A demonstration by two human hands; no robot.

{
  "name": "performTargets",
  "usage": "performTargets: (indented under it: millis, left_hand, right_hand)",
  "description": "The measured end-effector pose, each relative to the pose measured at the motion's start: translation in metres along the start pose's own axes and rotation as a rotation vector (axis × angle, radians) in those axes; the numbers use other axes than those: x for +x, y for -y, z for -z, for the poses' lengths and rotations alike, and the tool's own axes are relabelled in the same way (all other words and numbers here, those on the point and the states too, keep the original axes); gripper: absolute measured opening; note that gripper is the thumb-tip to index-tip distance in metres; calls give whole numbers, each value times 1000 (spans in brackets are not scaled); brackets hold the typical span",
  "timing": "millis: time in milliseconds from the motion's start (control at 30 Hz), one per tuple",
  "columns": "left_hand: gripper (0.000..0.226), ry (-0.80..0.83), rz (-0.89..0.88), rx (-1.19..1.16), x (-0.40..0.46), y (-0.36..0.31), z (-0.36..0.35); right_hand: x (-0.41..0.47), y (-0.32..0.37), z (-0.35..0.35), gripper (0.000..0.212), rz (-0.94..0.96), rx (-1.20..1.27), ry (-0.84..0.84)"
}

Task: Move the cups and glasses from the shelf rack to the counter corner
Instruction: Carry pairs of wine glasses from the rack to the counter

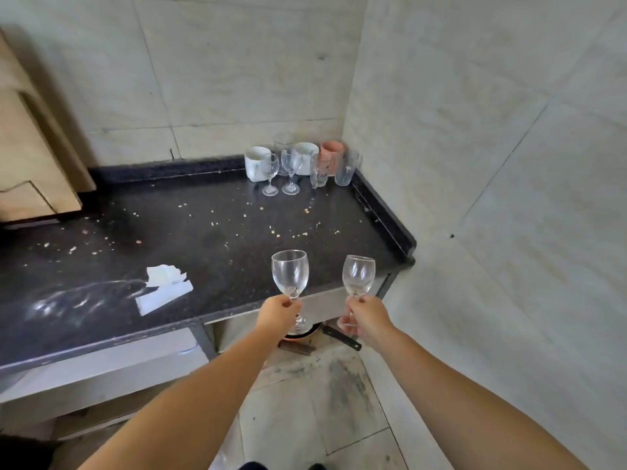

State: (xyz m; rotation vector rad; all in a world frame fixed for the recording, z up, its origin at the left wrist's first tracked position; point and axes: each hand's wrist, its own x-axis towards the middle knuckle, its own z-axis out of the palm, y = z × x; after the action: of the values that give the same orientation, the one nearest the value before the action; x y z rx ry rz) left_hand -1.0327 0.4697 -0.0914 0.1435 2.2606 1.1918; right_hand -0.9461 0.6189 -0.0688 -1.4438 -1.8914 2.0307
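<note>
My left hand (pixel 276 315) grips the stem of a clear wine glass (pixel 290 273), held upright over the counter's front edge. My right hand (pixel 368 317) holds a second wine glass (pixel 358 275) by its stem, tilted slightly. In the far right corner of the dark counter (pixel 190 232) stand two white mugs (pixel 256 162) (pixel 305 156), a pink cup (pixel 331 154), two small wine glasses (pixel 270 174) (pixel 291 171) and several clear tumblers (pixel 345 169). The shelf rack is out of view.
Crumpled white paper (pixel 164 288) lies on the counter's front left, with crumbs scattered across the top. A wooden cabinet (pixel 30 157) stands at the left. A pan (pixel 305 334) sits under the counter. Tiled walls close the corner on the back and right.
</note>
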Motion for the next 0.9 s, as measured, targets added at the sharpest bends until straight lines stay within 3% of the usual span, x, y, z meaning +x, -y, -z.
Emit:
performTargets:
  millis: [300,567,733,900]
  left_hand:
    - [16,-16,50,-87,133,-69,-13]
    - [16,17,74,-94,248,-131,-18]
    - [20,16,109,-122,303,-153,-32]
    - [22,-32,160,-145,350,-175,-52]
  right_hand:
    - [130,81,0,11,-35,25,16]
    - [234,155,1,16,27,-59,-90]
    - [290,183,-1,14,-9,-8,-80]
    - [350,200,-3,25,-34,25,-48]
